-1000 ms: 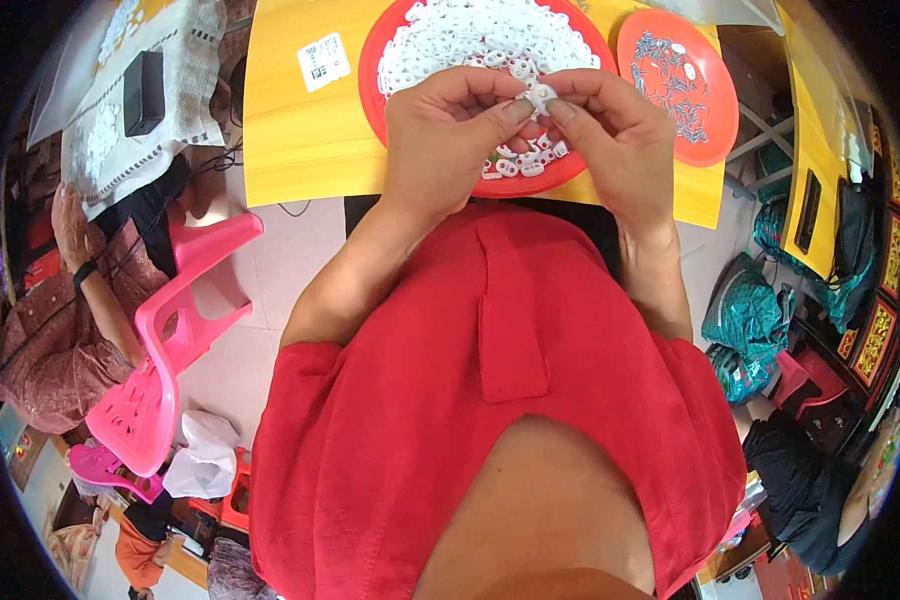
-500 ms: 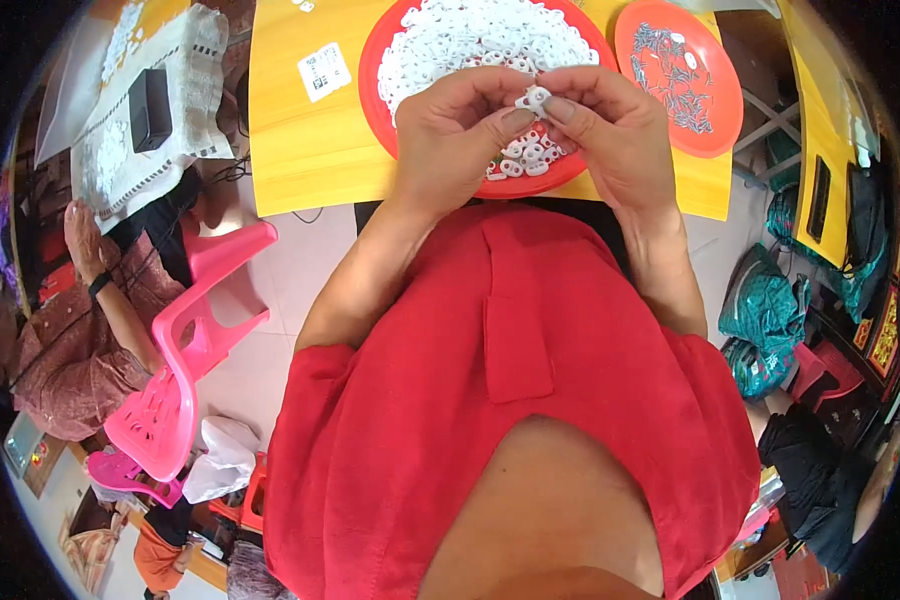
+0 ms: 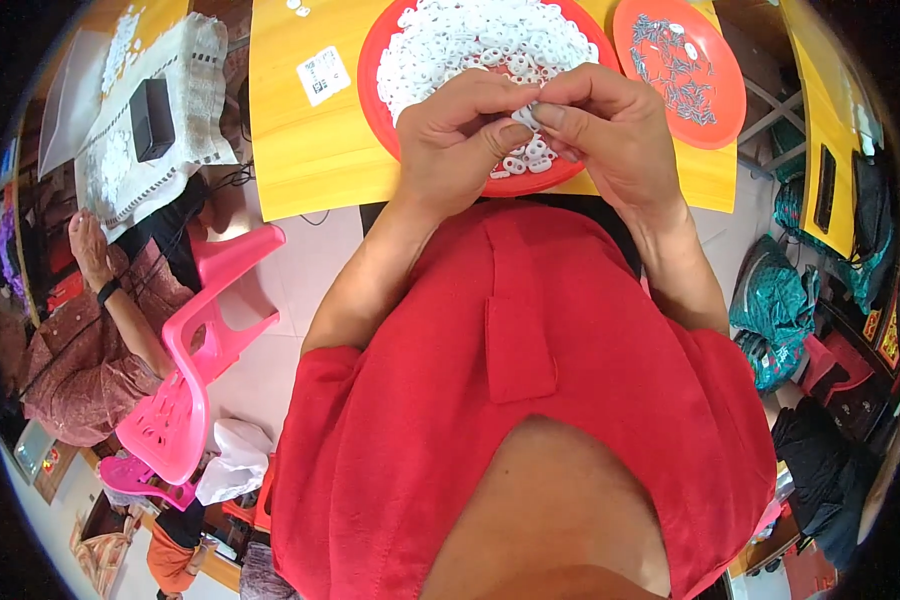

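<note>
White piece pinched between hands meeting above red tray.

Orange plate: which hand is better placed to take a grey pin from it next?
Right, most likely. The right hand is nearer the orange plate; the left hand is farther off, beyond the right. Both hands' fingertips meet at a white piece, so the right might need to let go first.

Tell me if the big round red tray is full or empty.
Largely full: white pieces heap thickly across the red tray, with fewer by its near rim. Its far edge is out of frame.
</note>
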Available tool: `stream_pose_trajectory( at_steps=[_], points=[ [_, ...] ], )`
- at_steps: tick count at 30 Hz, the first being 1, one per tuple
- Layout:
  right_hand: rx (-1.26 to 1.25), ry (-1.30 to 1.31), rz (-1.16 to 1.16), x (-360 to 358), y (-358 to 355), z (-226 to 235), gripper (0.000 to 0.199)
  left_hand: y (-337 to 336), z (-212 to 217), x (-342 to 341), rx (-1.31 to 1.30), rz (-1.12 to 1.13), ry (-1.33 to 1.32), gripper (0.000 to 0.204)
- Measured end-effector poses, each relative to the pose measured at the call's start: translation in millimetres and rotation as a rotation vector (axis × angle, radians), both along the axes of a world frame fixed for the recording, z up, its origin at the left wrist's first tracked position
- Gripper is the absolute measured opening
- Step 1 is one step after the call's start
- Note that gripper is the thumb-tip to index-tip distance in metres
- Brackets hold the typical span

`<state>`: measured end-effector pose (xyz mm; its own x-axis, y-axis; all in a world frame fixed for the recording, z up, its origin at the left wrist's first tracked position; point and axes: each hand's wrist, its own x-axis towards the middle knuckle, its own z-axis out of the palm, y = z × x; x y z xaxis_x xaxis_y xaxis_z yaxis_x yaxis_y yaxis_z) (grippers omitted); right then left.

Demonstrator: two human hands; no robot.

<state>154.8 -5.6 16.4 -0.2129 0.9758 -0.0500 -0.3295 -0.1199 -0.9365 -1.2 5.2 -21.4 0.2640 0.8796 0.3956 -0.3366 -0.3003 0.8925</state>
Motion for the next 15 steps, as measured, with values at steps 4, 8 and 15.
stream_pose_trajectory(
  at_steps=[4, 8, 15],
  points=[
    [0.015, -0.012, -0.008, -0.9, -1.0, -1.4, 0.006, -1.4, -2.8, 2.3, -0.021, 0.021, -0.029, 0.021],
    [0.089, -0.120, -0.038, -1.2, -1.0, -2.0, 0.004, -0.7, -5.8, 4.0, 0.040, 0.048, 0.012, 0.020],
    [0.046, -0.106, 0.005, 3.5, 0.8, -7.0, 0.003, 1.2, -2.2, 7.5, 0.107, 0.096, 0.097, 0.020]
  ],
)
